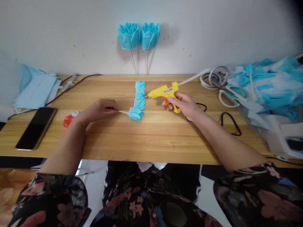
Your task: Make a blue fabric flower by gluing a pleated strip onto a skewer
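Note:
My left hand (104, 108) is closed on a thin wooden stick (123, 112), whose far end meets the lower end of a pleated blue strip (139, 97). The strip lies on the wooden table and runs away from me, with its lowest part folded around the stick's end. My right hand (181, 104) grips a yellow glue gun (164, 91), the fingers near its orange trigger. The gun's nozzle points left, at the strip's right edge; whether it touches I cannot tell. A clear glue stick (194, 76) sticks out of the gun's back.
Two blue flowers on sticks (129, 36) lean against the wall. Left are stacked face masks (38, 88), a phone (36, 128) and a red wrapper (68, 120). Right are tape rolls (219, 77), scissors (233, 95), a black cord (231, 123) and a heap of blue and white material (272, 82).

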{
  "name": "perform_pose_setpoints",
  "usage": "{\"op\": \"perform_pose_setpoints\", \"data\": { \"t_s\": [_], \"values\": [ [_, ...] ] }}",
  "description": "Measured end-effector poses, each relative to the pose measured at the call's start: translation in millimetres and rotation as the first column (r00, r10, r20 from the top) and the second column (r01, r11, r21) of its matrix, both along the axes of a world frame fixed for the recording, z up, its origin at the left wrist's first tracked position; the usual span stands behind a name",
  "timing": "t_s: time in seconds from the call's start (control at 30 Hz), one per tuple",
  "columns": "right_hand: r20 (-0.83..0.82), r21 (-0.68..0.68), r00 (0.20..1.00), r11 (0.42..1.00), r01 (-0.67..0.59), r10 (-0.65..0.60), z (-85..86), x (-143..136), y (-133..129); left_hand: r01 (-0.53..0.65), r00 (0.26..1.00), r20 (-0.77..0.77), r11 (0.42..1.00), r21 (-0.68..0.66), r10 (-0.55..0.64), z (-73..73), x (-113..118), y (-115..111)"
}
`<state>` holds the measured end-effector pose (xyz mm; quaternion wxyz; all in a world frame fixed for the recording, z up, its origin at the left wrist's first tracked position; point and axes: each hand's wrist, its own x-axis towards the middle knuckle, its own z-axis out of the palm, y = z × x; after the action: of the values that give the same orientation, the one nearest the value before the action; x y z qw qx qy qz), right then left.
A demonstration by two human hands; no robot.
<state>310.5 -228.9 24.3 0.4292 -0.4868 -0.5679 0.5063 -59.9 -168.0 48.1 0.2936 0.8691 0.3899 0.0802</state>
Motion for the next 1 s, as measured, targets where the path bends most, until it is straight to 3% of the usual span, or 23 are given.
{"op": "perform_pose_setpoints", "data": {
  "t_s": [0.2, 0.7, 1.0],
  "values": [
    [-0.021, 0.003, 1.000, 1.000, -0.018, 0.018, 0.2, 0, 1, -0.118, 0.993, -0.008, 0.992, -0.041, 0.118, -2.3, -1, -1],
    [0.023, -0.010, 1.000, 1.000, -0.016, 0.016, 2.5, -1, 0, -0.035, 0.999, 0.041, 0.996, 0.086, 0.031, -1.7, -1, 2],
    [0.009, -0.016, 1.000, 1.000, -0.003, 0.003, 1.6, -1, 1, 0.049, 0.998, 0.027, 0.998, 0.037, -0.050, 8.9, -6, 1]
  ]
}}
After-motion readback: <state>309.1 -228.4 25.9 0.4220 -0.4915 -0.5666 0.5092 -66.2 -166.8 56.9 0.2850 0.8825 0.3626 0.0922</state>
